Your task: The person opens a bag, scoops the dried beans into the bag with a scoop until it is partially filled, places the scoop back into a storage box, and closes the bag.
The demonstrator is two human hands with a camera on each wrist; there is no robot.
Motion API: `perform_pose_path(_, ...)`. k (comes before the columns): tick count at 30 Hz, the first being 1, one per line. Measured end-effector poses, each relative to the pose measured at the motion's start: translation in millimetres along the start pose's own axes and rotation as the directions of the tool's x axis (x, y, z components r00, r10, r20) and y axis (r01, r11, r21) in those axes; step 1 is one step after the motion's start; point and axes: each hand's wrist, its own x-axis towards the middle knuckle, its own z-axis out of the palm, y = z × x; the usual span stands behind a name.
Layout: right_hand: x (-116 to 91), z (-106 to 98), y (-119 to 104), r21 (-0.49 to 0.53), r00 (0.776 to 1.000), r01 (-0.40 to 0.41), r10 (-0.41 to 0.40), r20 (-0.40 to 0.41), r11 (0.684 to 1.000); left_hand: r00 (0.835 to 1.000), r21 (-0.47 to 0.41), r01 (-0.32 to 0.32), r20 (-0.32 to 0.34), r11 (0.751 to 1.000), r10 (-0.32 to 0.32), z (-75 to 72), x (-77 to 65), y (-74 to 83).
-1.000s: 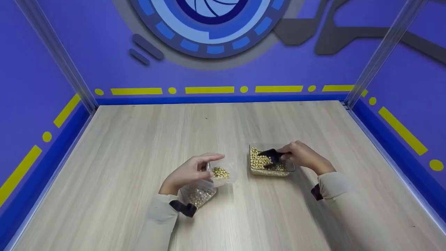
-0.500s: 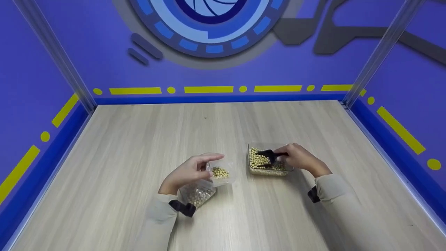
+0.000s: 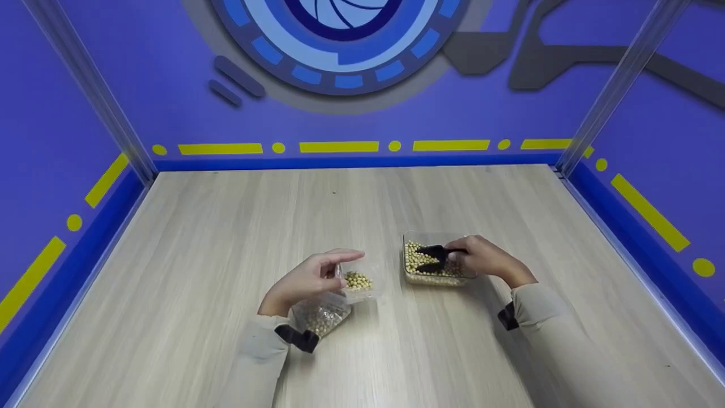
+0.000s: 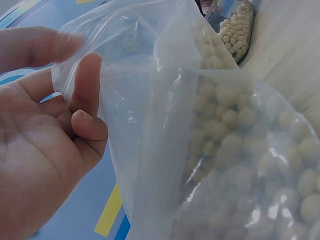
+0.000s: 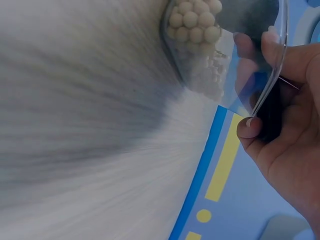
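My left hand [image 3: 308, 283] grips the upper edge of a clear zip bag [image 3: 320, 309], fingers and thumb curled at it in the left wrist view. Round pale-yellow beans [image 4: 220, 125], like soybeans, fill the lower part of the bag. To the right, my right hand [image 3: 490, 258] holds a small black scoop [image 3: 440, 254] by its handle. The scoop's blade lies among the same kind of beans inside a clear rectangular container [image 3: 436, 281]. In the right wrist view the container's wall stands in front of the fingers [image 5: 248, 129] and part of the scoop.
The bag and container stand apart on a pale wood-grain table [image 3: 238, 215]. A tiny speck [image 3: 334, 192] lies farther back on it. Blue printed panels [image 3: 351, 127] with yellow marks enclose the back and both sides.
The right hand has shifted slightly left and toward me, and the scoop has tilted and moved a little among the beans. The left hand and bag stay in place.
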Motion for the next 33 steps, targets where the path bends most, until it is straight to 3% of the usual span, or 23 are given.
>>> perform_pose_path(11, -0.1, 5.1, 5.8, 0.115, 0.998, 0.008, -0.001, -0.069, 0.993, 1.0, -0.045, -0.001, 0.017, 0.999, 0.002, 0.3, 0.8, 1.1)
perform_pose_path(22, -0.8, 6.1, 11.8, 0.139, 0.997, 0.039, -0.029, -0.073, 0.99, 1.0, 0.0, -0.012, 0.012, 1.0, 0.012, 0.3, 0.2, -0.1)
perform_pose_path(33, 2.5, 4.6, 14.6, 0.156, 0.996, 0.049, -0.036, -0.081, 0.987, 1.0, -0.007, -0.015, 0.011, 1.0, 0.015, -0.9, -0.3, -0.6)
